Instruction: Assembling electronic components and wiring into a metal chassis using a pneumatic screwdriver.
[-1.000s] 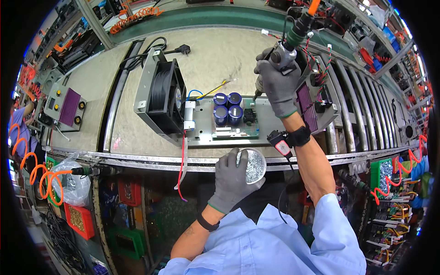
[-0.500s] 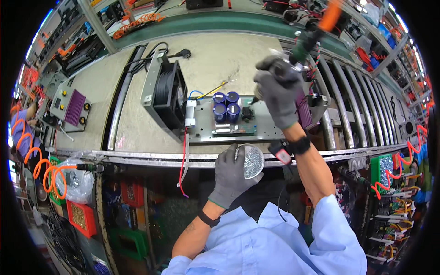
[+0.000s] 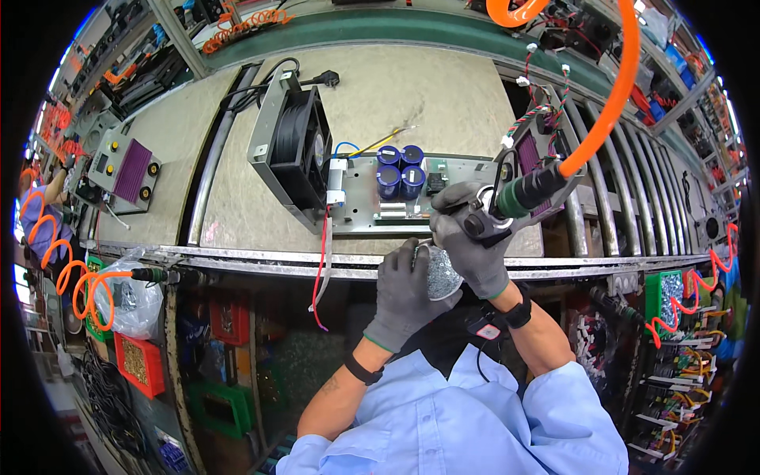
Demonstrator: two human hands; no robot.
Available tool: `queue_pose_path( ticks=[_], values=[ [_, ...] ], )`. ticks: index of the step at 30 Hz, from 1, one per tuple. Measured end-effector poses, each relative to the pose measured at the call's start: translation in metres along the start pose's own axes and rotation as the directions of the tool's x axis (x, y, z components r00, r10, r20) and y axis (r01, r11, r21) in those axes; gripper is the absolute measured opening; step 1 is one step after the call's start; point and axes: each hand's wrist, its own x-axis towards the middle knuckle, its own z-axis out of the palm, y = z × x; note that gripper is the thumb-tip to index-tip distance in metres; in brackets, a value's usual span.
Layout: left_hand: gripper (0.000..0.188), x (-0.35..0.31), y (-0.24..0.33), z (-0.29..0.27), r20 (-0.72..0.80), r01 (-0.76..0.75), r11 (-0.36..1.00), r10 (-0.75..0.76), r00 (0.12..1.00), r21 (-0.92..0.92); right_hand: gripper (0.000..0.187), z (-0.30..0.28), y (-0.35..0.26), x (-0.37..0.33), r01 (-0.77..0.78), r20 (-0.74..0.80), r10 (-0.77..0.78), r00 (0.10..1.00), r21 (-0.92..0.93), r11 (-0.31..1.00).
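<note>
My left hand (image 3: 400, 293) is closed around a pale cup (image 3: 447, 279) filled with small silvery screws, just in front of the bench's metal edge. In my right hand (image 3: 473, 255) is an air screwdriver (image 3: 480, 223), whose green coupling (image 3: 529, 191) joins an orange hose. Both gloved hands are close together, the right one beside and partly over the cup; the tool's tip is hidden. Beyond them lies a metal chassis plate (image 3: 364, 194) bearing a circuit board (image 3: 438, 176) with blue capacitors (image 3: 400, 172). A black fan (image 3: 305, 150) stands upright at its left end.
The orange air hose (image 3: 616, 103) arcs down from above at right. Metal rollers (image 3: 606, 170) run along the right side. Another unit with a purple heatsink (image 3: 131, 174) sits left. Red and green bins (image 3: 141, 364) of small parts hang below the bench. Loose wires (image 3: 321, 277) dangle over the edge.
My right hand has come down and toward me with the air screwdriver, from above the chassis to beside the cup. The left hand still holds the cup. The chassis appears slightly farther right in view.
</note>
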Motion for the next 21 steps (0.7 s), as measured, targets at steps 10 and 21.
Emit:
queue_pose_path(
  ticks=[10, 21],
  values=[
    [0.084, 0.002, 0.000, -0.003, -0.004, 0.018, 0.999, -0.018, 1.000, -0.034, 0.024, 0.012, -0.021, 0.016, -0.055, 0.036, 0.056, 0.998, -0.044, 0.998],
    [0.084, 0.004, -0.001, -0.008, 0.006, 0.075, 0.995, -0.074, 0.997, -0.064, 0.015, 0.100, -0.011, 0.151, 0.199, -0.008, -0.200, 0.980, 0.157, 0.967]
  ],
)
